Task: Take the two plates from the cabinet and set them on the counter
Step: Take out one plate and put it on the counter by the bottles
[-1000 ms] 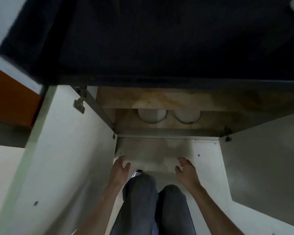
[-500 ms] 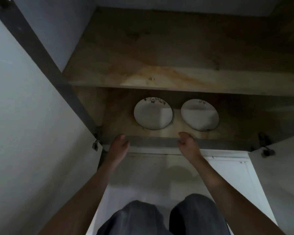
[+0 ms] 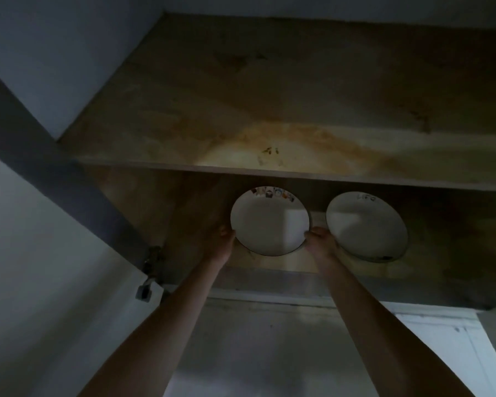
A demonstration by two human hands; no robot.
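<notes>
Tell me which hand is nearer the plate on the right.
Right. The right hand sits between the two plates, just beside the right plate; the left hand is on the far side of the left plate.

We see a stained wooden shelf (image 3: 284,133) up top, metal hinge (image 3: 148,282) at left, white door (image 3: 40,282) swung open

The two plates look like glazed white ceramic, smooth with a soft sheen: the left plate (image 3: 269,222) at frame centre carries small coloured prints along its far rim, the right plate (image 3: 366,224) dark lettering. The shelf (image 3: 269,110) in the upper half is bare wood, matt, with yellow-brown stains. The door (image 3: 40,282) at left is smooth, matt and pale. Its hinge (image 3: 146,289) looks like dull metal.
</notes>
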